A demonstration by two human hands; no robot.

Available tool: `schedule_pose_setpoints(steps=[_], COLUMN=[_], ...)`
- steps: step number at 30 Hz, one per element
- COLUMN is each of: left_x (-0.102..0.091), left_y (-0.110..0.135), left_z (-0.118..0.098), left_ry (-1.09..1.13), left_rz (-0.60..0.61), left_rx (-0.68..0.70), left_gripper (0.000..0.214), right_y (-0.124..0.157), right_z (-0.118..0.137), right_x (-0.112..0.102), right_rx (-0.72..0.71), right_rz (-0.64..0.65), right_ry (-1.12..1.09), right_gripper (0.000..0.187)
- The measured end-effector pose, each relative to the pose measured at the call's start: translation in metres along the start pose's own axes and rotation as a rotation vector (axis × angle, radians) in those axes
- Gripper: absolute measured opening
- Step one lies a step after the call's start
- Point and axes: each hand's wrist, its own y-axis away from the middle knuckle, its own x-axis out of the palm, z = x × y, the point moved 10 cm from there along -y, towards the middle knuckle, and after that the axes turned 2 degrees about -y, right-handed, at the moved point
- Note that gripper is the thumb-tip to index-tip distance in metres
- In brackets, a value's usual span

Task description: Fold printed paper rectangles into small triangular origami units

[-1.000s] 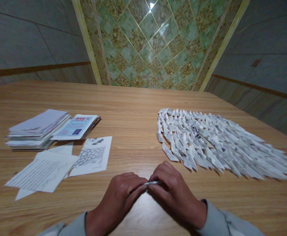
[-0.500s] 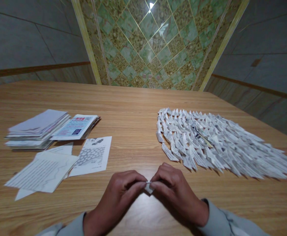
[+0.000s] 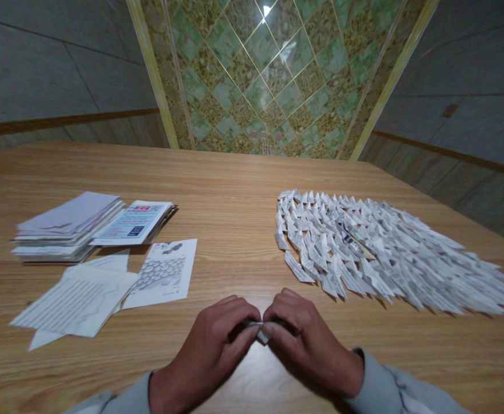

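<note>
My left hand (image 3: pixel 211 348) and my right hand (image 3: pixel 306 342) meet at the near middle of the wooden table (image 3: pixel 234 190). Both pinch one small folded piece of paper (image 3: pixel 261 332) between thumbs and fingertips, just above the tabletop. Most of that piece is hidden by my fingers. To the right lies a wide spread of several small folded paper pieces (image 3: pixel 376 253) in overlapping rows.
A stack of papers and leaflets (image 3: pixel 83 227) sits at the left. In front of it lie loose printed sheets (image 3: pixel 77 299) and one sheet with a honeycomb picture (image 3: pixel 163 276). Tiled walls rise behind the table's far edge.
My hands closed in together and the thin paper strip between them has been folded into a smaller, thicker piece. Everything else on the table lies as before.
</note>
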Motion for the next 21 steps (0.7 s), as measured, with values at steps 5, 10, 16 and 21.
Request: schedule_pose_setpoints(steps=[5, 10, 16, 21], left_x=[0.0, -0.001, 0.0, 0.002], left_y=[0.0, -0.001, 0.0, -0.001], left_z=[0.0, 0.014, 0.024, 0.026], left_ry=[0.073, 0.295, 0.439, 0.451], left_rz=[0.008, 0.026, 0.01, 0.02], left_rx=[-0.046, -0.217, -0.313, -0.342], left_gripper=[0.018, 0.026, 0.025, 0.022], right_y=[0.002, -0.001, 0.0, 0.002], right_z=[0.0, -0.007, -0.024, -0.027], right_x=[0.007, -0.001, -0.012, -0.012], right_rx=[-0.005, 0.079, 0.235, 0.242], right_rz=[0.04, 0.03, -0.057, -0.074], right_ry=[0.022, -0.071, -0.239, -0.304], right_gripper=[0.017, 0.019, 0.018, 0.023])
